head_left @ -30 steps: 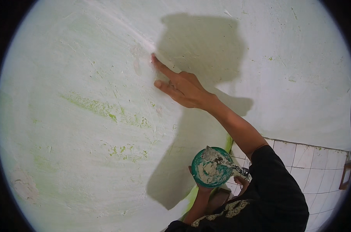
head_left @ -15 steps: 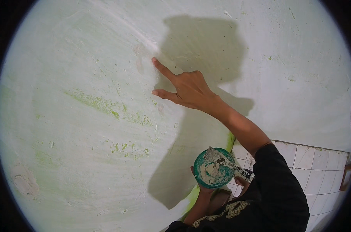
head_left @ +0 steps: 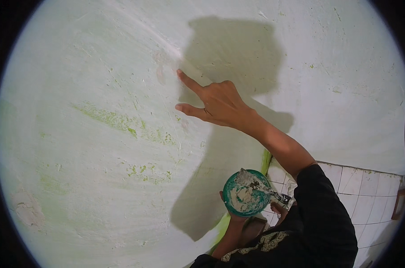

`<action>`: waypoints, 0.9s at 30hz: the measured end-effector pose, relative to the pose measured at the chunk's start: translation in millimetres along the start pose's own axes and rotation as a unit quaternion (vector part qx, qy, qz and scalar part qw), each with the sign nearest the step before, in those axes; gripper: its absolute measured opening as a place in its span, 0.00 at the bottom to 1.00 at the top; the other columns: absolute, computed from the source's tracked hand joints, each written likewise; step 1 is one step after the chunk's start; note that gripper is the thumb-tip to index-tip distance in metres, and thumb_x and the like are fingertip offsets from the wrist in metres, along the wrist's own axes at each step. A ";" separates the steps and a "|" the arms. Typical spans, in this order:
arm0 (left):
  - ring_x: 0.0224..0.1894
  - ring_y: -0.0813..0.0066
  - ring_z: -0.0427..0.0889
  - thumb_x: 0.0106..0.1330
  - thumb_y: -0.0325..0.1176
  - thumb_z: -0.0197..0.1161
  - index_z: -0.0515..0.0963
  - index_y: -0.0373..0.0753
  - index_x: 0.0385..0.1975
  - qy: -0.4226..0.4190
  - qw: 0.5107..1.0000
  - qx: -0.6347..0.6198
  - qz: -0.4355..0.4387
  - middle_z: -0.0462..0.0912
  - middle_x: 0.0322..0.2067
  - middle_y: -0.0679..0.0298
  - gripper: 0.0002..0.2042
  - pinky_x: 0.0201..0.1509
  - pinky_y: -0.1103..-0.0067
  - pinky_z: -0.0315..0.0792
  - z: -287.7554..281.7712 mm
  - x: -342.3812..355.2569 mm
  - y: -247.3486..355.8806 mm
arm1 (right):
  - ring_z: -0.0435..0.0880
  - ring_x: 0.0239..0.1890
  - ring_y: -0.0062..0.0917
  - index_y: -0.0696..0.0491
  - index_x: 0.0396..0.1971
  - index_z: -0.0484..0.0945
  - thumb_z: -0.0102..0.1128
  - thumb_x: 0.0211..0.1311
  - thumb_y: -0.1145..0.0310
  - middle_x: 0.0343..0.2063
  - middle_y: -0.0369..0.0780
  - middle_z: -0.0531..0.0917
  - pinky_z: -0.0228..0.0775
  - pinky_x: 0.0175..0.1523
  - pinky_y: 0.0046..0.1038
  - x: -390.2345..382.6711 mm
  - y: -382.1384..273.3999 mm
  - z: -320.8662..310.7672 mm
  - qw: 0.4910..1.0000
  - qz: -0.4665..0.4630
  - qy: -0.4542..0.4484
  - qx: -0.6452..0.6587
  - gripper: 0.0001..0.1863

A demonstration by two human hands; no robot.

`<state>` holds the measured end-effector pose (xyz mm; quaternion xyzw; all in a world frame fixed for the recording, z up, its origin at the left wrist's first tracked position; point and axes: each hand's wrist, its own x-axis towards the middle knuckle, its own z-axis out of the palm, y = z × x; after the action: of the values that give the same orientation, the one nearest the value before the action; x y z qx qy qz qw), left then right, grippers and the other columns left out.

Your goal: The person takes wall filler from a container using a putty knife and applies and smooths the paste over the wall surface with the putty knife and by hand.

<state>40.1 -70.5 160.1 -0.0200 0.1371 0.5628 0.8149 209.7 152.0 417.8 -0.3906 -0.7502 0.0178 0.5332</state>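
My right hand (head_left: 220, 105) is raised against a pale green-white wall (head_left: 77, 156). Its index finger and thumb are stretched out and apart, the other fingers are curled under, and nothing is in it. The index fingertip is at the wall beside a faint beige patch (head_left: 160, 71). Lower down, my left hand (head_left: 236, 219) supports a round teal bowl (head_left: 227, 203) from below; most of its fingers are hidden by the bowl. Whitish putty (head_left: 244, 197) lies inside, and a putty-smeared scraper (head_left: 245, 177) rests across the bowl with its dark handle over the right rim.
Bright green paint remnants (head_left: 131, 130) mark the wall. A rough beige patch (head_left: 29, 210) shows at its lower left. White floor tiles (head_left: 361, 201) lie at lower right, with a bare foot (head_left: 279, 210) below the scraper handle. A brown wooden piece (head_left: 399, 203) stands at the right edge.
The index fingertip of my right hand has shifted very slightly down. The bowl and my left hand are almost unmoved.
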 end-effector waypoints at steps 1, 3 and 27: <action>0.62 0.50 0.67 0.61 0.72 0.43 0.66 0.47 0.63 -0.007 1.000 -0.004 -0.001 0.67 0.63 0.55 0.39 0.64 0.50 0.61 1.5 3.1 1.0 | 0.65 0.08 0.29 0.48 0.64 0.66 0.49 0.63 0.36 0.05 0.37 0.67 0.58 0.18 0.30 -3.2 3.8 -1.1 1.000 0.004 -0.012 -0.014 0.38; 0.62 0.50 0.67 0.61 0.72 0.43 0.66 0.47 0.63 0.018 0.999 0.042 0.006 0.67 0.63 0.55 0.39 0.64 0.50 0.61 4.7 3.0 -0.9 | 0.65 0.08 0.29 0.48 0.64 0.66 0.49 0.62 0.36 0.05 0.37 0.68 0.58 0.18 0.30 -7.1 12.0 -2.4 0.999 0.009 -0.025 -0.028 0.38; 0.63 0.51 0.65 0.63 0.70 0.40 0.65 0.47 0.64 0.046 0.996 0.077 0.032 0.66 0.63 0.56 0.38 0.66 0.51 0.58 11.4 -0.2 -6.0 | 0.70 0.09 0.27 0.46 0.67 0.61 0.49 0.60 0.33 0.07 0.36 0.71 0.64 0.20 0.29 -14.4 16.4 3.3 0.999 0.037 -0.003 0.012 0.42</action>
<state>47.9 -70.7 170.5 0.0212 0.2175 0.5749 0.7885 218.1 155.9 397.7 -0.4115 -0.7368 0.0475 0.5343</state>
